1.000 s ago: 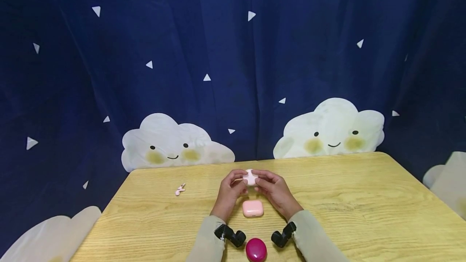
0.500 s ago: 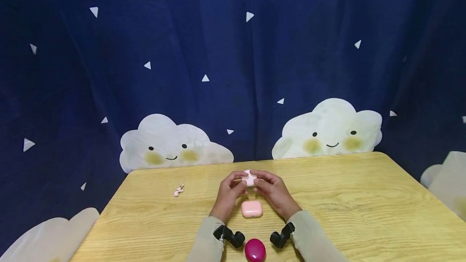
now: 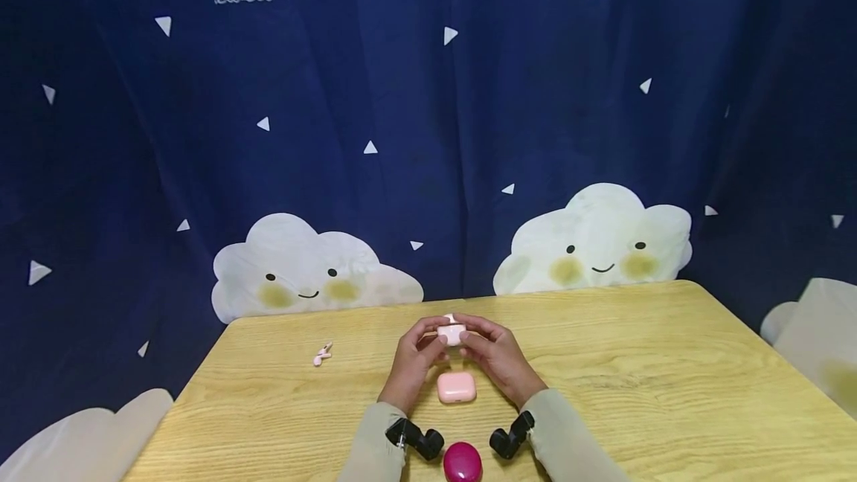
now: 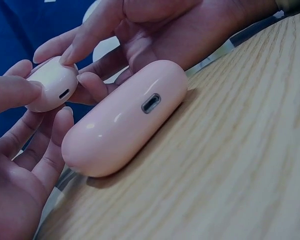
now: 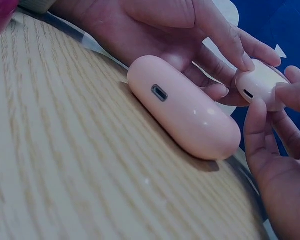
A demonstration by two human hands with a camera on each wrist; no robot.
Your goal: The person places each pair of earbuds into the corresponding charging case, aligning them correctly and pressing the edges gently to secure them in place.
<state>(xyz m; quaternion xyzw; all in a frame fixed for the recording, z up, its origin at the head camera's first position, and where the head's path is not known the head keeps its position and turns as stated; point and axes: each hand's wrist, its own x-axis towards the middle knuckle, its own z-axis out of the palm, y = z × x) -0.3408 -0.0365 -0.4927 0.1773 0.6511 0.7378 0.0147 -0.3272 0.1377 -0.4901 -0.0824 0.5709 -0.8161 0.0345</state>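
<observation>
Both hands hold a small white earbud charging case (image 3: pixel 451 335) at the far middle of the table. My left hand (image 3: pixel 411 361) pinches its left side with thumb and fingertips; my right hand (image 3: pixel 498 360) grips its right side likewise. A white part shows above the fingertips in the head view, perhaps the raised lid. A charging port shows on the case's underside (image 4: pixel 60 89) in the left wrist view. Between the wrists lies a larger pink earbud case (image 3: pixel 457 387), lid down, its port toward me. Two pale pink earbuds (image 3: pixel 323 354) lie together on the left.
A round magenta case (image 3: pixel 463 462) sits near the front edge, between the forearms. The wooden table (image 3: pixel 623 378) extends to both sides. Behind it hangs a dark blue curtain (image 3: pixel 321 95) with clouds and triangles. Black wrist cameras (image 3: pixel 511 435) are strapped on the sleeves.
The white case has tipped in the fingers: its rounded face showed before, and now a lower body with a white part above it shows. The view has shifted slightly.
</observation>
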